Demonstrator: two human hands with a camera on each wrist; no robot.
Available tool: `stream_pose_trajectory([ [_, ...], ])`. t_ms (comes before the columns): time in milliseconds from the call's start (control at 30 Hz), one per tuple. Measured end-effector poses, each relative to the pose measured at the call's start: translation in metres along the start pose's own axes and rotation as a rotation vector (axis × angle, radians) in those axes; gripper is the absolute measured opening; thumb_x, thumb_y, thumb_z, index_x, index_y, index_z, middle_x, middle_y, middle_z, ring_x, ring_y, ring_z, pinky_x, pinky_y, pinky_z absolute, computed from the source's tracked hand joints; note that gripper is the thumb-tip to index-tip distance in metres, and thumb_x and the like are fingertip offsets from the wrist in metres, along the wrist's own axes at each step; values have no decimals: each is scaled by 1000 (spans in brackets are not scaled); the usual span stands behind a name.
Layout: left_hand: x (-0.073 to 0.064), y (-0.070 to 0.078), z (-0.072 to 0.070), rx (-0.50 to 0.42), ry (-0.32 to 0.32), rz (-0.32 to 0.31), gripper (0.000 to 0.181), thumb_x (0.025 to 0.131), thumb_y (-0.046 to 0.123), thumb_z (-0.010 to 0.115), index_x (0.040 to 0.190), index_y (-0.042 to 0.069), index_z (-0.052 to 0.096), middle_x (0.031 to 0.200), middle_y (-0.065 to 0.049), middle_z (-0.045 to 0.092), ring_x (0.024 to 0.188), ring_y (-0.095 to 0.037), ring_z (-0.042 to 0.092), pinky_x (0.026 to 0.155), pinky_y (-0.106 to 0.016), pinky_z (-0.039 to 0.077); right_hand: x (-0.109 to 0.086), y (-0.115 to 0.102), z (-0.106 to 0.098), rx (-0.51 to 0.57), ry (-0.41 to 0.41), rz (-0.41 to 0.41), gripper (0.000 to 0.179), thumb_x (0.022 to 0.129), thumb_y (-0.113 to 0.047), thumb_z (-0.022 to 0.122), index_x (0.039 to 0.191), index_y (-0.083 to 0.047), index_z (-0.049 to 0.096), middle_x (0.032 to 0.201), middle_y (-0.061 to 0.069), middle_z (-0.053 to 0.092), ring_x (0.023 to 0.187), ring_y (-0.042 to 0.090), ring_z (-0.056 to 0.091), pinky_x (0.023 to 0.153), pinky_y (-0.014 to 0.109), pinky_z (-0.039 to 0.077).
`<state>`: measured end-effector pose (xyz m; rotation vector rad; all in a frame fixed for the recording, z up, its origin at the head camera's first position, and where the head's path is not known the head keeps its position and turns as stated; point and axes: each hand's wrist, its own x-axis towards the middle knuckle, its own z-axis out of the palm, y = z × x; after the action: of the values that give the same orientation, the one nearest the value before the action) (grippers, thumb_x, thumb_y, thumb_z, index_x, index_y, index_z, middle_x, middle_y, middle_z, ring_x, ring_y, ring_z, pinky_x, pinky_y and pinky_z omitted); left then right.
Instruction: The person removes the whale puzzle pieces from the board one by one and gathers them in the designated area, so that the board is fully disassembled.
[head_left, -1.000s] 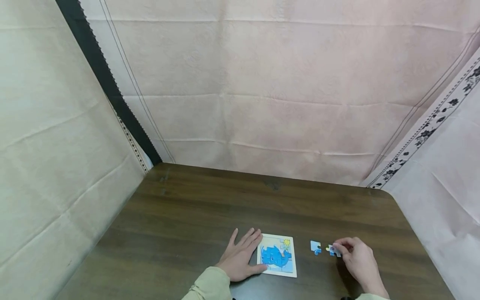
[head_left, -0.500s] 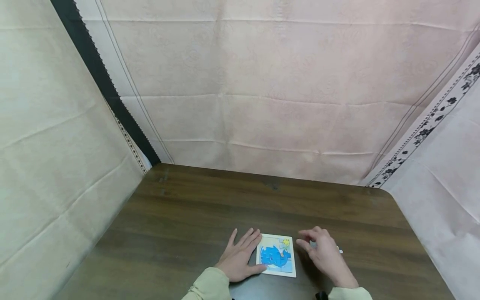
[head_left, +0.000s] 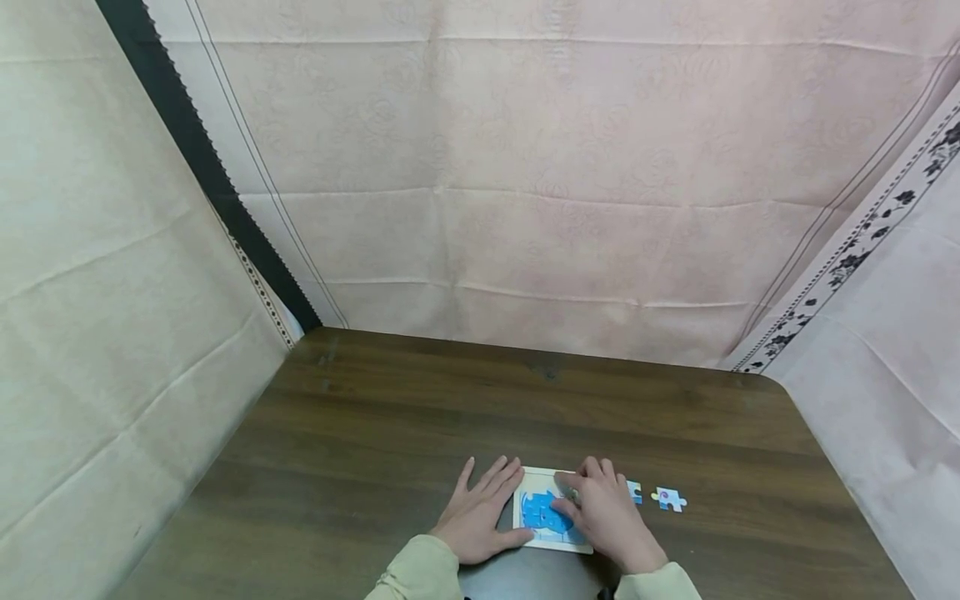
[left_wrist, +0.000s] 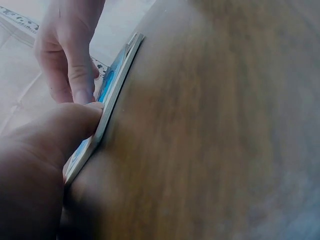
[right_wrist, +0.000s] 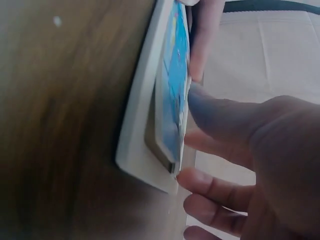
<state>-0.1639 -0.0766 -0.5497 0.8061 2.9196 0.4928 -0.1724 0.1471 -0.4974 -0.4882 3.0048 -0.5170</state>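
Observation:
A square whale puzzle board (head_left: 553,546) with a pale rim lies on the table near me. My left hand (head_left: 482,512) rests along its left side with fingers spread, the thumb on the lower left corner. Over the board's right half is my right hand (head_left: 611,517), its thumb and fingertips down at the top right corner around a puzzle piece there, mostly hidden by the fingers. In the right wrist view, the blue pieces (right_wrist: 175,80) stand a little above the rim at the near corner. My right thumb (right_wrist: 220,112) reaches their surface.
Two loose puzzle pieces lie on the table to the right of the board: a light blue piece (head_left: 635,492) half behind my right hand, and a blue piece (head_left: 669,498) further right. Pale cloth (head_left: 540,183) hangs behind the brown table (head_left: 450,383) and at both sides.
My right hand has let go of the rightmost loose piece and moved left to the board's top right corner, covering the sun picture. My left hand has stayed in place.

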Motion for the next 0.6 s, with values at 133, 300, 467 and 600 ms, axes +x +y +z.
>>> stream_pose_trajectory([
  [133, 0, -1, 1, 2, 2, -2, 89, 88, 77, 37, 156, 21, 26, 161, 6, 18, 148, -15, 9, 114, -60, 0, 0, -3, 1, -24, 11, -10, 35, 81, -35, 78, 111, -16, 75, 90, -1, 52, 84, 20, 41, 68, 38, 35],
  [300, 1, -1, 1, 1, 6, 5, 89, 88, 77, 36, 156, 20, 26, 161, 4, 19, 148, -16, 10, 113, -61, 1, 0, -3, 2, -58, 30, 6, 34, 79, -37, 79, 105, -16, 76, 88, -1, 52, 85, 21, 42, 68, 38, 37],
  [467, 1, 0, 0, -13, 5, 8, 89, 88, 77, 36, 155, 20, 26, 161, 4, 19, 148, -16, 10, 113, -60, 1, 0, -4, 1, -101, 65, 37, 38, 75, -43, 81, 100, -16, 76, 89, 2, 56, 87, 25, 45, 71, 43, 42],
  [600, 0, 1, -1, -22, 9, 12, 89, 88, 76, 38, 155, 19, 28, 161, 3, 20, 148, -17, 11, 113, -60, 2, 0, -4, 1, -125, 83, 67, 45, 72, -48, 81, 101, -13, 75, 93, 6, 59, 89, 28, 47, 74, 47, 44],
])
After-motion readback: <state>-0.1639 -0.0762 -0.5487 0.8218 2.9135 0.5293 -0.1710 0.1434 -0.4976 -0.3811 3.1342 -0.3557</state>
